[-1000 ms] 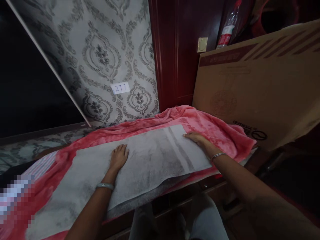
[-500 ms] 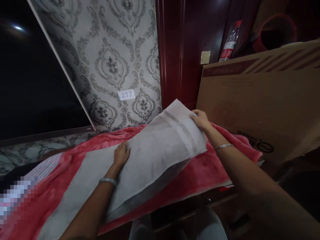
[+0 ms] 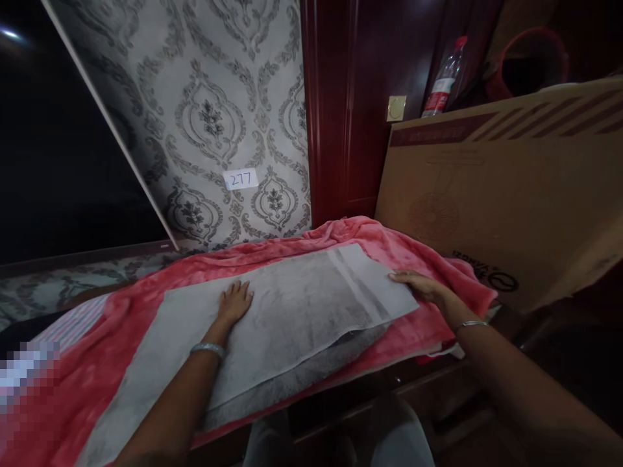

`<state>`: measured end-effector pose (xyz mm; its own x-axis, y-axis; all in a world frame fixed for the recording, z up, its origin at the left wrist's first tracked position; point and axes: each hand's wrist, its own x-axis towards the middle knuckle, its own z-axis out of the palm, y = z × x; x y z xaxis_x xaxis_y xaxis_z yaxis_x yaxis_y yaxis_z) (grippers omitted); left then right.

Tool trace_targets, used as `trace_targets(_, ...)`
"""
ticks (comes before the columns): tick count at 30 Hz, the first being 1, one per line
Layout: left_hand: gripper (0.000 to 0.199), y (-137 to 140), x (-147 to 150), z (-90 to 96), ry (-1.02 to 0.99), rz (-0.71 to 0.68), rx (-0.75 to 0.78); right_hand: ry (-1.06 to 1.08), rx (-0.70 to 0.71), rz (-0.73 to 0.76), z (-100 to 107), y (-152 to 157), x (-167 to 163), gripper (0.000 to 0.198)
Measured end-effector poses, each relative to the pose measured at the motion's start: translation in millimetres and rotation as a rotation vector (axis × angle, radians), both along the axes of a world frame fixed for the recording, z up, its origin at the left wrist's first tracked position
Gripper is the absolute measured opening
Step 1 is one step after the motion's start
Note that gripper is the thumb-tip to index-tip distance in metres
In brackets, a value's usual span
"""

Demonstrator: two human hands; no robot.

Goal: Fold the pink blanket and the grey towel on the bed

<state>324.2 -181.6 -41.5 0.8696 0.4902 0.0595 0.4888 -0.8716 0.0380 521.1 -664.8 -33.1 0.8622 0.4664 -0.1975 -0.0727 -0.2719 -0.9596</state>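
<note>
A long piece of pale grey fabric (image 3: pixel 302 305) with a darker grey plush underside lies across a pink-red plush blanket (image 3: pixel 413 331). Two darker bands cross it near its right end. My left hand (image 3: pixel 236 302) rests palm down on its middle, fingers spread. At the right end, my right hand (image 3: pixel 416 284) holds the edge with fingertips close together; the grip is partly hidden. The near side of the fabric shows the fuzzy dark layer (image 3: pixel 292 383) sticking out below the pale top.
A large cardboard box (image 3: pixel 487 194) stands at the right, with a plastic bottle (image 3: pixel 440 91) behind its top edge. On the left is a dark screen (image 3: pixel 73 162). A card marked 277 (image 3: pixel 241 179) is on the patterned wall. Striped cloth (image 3: pixel 73 321) lies at the left.
My right hand has come down and to the right, lowering the raised end of the fabric onto the blanket. My left hand stays on the fabric in about the same place.
</note>
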Motion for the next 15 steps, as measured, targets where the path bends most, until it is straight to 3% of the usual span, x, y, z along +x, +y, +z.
trace_targets(4, 0.06, 11, -19, 3.2, 0.027, -0.095, -0.074, 0.029, 0.214, 0.141, 0, -8, -12, 0.042)
trace_targets(10, 0.062, 26, -85, -5.4, -0.036, -0.371, -0.146, 0.067, 0.219, 0.123, -2, -20, -13, 0.046)
trace_targets(12, 0.061, 32, -108, -6.4, -0.051, -0.382, -0.143, 0.105, 0.273, 0.1, 0, -20, -17, 0.045)
trace_targets(15, 0.061, 46, -135, -3.0, -0.067, -0.255, -0.088, 0.209, 0.31, 0.076, 1, -18, -30, 0.049)
